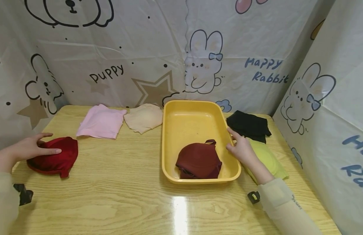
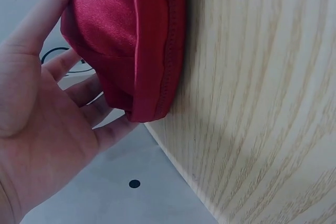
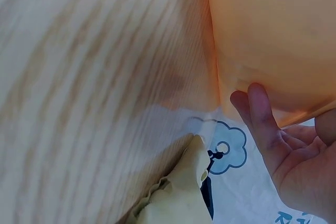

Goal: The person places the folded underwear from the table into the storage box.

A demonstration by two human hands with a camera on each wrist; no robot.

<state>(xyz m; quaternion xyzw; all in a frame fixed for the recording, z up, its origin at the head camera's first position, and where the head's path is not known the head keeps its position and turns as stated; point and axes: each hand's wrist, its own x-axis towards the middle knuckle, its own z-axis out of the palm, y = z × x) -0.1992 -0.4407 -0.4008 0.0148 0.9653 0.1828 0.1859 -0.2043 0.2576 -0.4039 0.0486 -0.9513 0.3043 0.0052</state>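
At the left table edge lies a folded red bra, satin-like in the left wrist view. My left hand holds it, thumb across the top and the other fingers at its far edge. A yellow plastic tub stands right of the middle, with a folded maroon bra in its near end. My right hand grips the tub's right rim. Two fingertips of that hand lie against the tub's outer wall in the right wrist view.
Along the back lie a pink folded garment and a beige one. Right of the tub are a black folded garment and a lime-yellow one, partly behind my right forearm. Printed cloth walls close off the table's back and sides.
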